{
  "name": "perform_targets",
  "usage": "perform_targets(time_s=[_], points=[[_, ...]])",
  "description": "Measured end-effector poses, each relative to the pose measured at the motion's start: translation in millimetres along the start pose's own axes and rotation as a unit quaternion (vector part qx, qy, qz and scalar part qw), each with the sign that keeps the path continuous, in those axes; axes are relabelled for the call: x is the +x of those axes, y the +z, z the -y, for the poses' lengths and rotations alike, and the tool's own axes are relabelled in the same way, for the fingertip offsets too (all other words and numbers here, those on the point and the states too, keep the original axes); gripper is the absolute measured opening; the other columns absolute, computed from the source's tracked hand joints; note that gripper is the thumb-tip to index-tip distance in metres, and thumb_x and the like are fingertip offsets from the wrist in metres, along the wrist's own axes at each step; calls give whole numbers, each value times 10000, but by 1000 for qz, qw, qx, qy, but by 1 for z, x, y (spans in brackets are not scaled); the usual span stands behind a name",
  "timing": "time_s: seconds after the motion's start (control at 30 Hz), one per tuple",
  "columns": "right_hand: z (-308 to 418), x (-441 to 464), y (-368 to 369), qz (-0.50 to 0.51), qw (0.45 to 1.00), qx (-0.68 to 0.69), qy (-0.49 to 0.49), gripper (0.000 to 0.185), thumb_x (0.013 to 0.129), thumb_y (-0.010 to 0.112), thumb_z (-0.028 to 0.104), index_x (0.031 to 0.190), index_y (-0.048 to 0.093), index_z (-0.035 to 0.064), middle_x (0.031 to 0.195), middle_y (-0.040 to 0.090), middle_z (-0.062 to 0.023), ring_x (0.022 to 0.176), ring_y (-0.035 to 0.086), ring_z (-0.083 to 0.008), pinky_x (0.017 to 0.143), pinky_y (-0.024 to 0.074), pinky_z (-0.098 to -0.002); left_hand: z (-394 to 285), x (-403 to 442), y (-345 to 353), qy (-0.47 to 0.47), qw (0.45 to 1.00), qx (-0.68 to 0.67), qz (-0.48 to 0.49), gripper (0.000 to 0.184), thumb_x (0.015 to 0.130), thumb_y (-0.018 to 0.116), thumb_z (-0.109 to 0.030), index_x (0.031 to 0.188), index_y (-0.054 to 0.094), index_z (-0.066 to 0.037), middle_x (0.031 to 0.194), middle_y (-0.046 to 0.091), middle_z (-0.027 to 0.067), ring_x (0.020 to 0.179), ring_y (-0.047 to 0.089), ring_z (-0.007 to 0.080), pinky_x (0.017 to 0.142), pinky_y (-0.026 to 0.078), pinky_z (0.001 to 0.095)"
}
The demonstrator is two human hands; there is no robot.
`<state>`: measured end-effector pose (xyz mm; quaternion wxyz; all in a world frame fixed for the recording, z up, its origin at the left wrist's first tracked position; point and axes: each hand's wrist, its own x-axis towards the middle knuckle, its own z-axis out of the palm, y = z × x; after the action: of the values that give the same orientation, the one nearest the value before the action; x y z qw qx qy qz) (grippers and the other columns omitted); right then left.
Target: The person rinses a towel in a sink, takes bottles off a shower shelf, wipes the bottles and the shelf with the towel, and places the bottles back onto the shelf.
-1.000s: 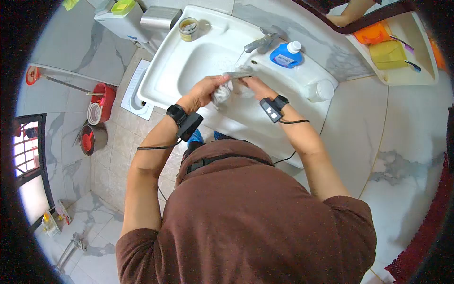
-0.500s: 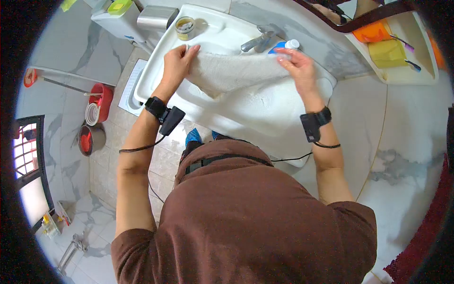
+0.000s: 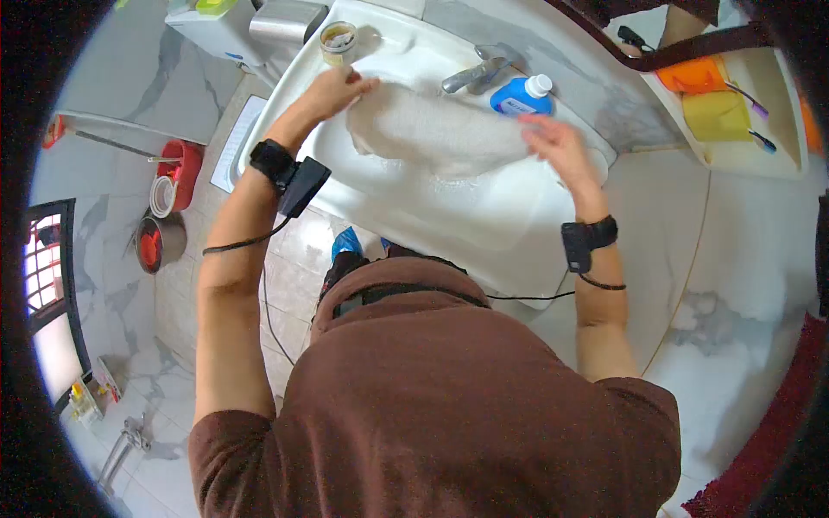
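Observation:
A wet off-white cloth [image 3: 440, 134] lies spread across the basin of the white sink [image 3: 509, 233]. My left hand [image 3: 332, 93] is over the basin's left side, beside the cloth's upper left corner, its fingers loose. At the opposite end, my right hand [image 3: 557, 147] is slightly blurred, with fingers apart near the cloth's right edge. Neither hand seems to grip the cloth. Behind the right hand stands a blue bottle with a white cap [image 3: 522, 97]. Left of it is the metal faucet [image 3: 473, 76].
A small open jar [image 3: 338, 41] stands on the sink's back left corner. On the right, a shelf [image 3: 751, 160] holds orange and yellow cups with toothbrushes. A red bucket [image 3: 183, 173] and a metal pot [image 3: 162, 243] are on the floor at left.
The cloth, stretched between both hands before, has dropped lower into the basin. Both hands appear to have let go, and more of the blue bottle shows.

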<state>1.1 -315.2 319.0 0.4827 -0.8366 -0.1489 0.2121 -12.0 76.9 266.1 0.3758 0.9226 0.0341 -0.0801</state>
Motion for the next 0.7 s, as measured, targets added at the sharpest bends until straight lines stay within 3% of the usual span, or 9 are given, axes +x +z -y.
perform_targets(time_s=[0.07, 0.1, 0.17, 0.23, 0.27, 0.37, 0.43, 0.53, 0.7], points=[[-48, 3, 18, 14, 978, -86, 188, 470, 823, 668, 255, 1244, 538, 92, 1027, 631, -73, 757, 594, -86, 707, 494, -225, 31, 1, 26, 3, 998, 64, 8, 718, 780, 627, -529, 1177, 532, 62, 1146, 556, 284, 1056, 553, 375, 922, 428, 399], [-62, 2, 26, 27, 978, -18, 205, 515, 812, 674, 286, 1266, 516, 100, 1076, 612, -105, 810, 605, -130, 735, 499, -256, 46, 5, 38, -4, 998, 66, 22, 772, 772, 636, -531, 1223, 488, 79, 1225, 505, 300, 1137, 508, 377, 971, 401, 400], [-87, -1, 42, 52, 963, 116, 238, 608, 791, 686, 349, 1310, 471, 117, 1176, 576, -168, 917, 628, -217, 791, 510, -319, 70, 7, 62, -35, 991, 118, 60, 819, 748, 661, -534, 1355, 393, -55, 1414, 273, 284, 1290, 322, 418, 1027, 339, 463], [-130, 8, 61, 44, 990, -65, 115, 693, 772, 695, 372, 1359, 404, 146, 1287, 468, -226, 1073, 545, -332, 877, 473, -397, 91, 5, 87, -32, 984, 167, 47, 855, 732, 673, -544, 1412, 333, -154, 1477, 149, 257, 1334, 220, 453, 1040, 306, 526], [-151, 11, 72, 39, 986, -154, 52, 737, 763, 700, 383, 1384, 371, 161, 1343, 415, -255, 1150, 504, -390, 919, 455, -436, 89, 1, 91, -44, 983, 156, 84, 936, 692, 714, -534, 1450, 225, -279, 1513, 15, 203, 1360, 96, 477, 1018, 254, 635], [-188, 24, 116, 9, 967, -255, 12, 886, 717, 725, 425, 1440, 250, 232, 1468, 187, -261, 1288, 256, -525, 994, 317, -601, 63, -8, 105, -46, 957, 235, 165, 1017, 663, 748, -512, 1462, 162, -280, 1521, -18, 175, 1377, 46, 448, 997, 251, 669], [-162, 30, 139, 58, 946, -310, 69, 1000, 664, 752, 471, 1457, 170, 295, 1511, 10, -222, 1322, 78, -556, 962, 208, -721, 52, -16, 117, -2, 950, 242, 195, 1165, 573, 831, -427, 1471, 105, -271, 1528, -38, 144, 1378, 30, 445, 991, 256, 678], [-139, 37, 165, 93, 916, -388, 45, 1042, 615, 768, 515, 1455, 184, 314, 1519, -34, -196, 1332, -53, -547, 919, 113, -783, 52, -9, 138, 47, 937, 278, 208, 1253, 491, 873, -386, 1472, 104, -258, 1532, -30, 121, 1380, 19, 438, 990, 257, 681], [-131, 55, 189, 104, 871, -478, -33, 979, 629, 741, 546, 1440, 243, 314, 1516, 28, -199, 1342, -6, -528, 907, 143, -781, 47, -6, 158, 106, 930, 294, 192, 1284, 442, 881, -402, 1468, 124, -249, 1534, -23, 86, 1385, 24, 416, 997, 258, 682]])
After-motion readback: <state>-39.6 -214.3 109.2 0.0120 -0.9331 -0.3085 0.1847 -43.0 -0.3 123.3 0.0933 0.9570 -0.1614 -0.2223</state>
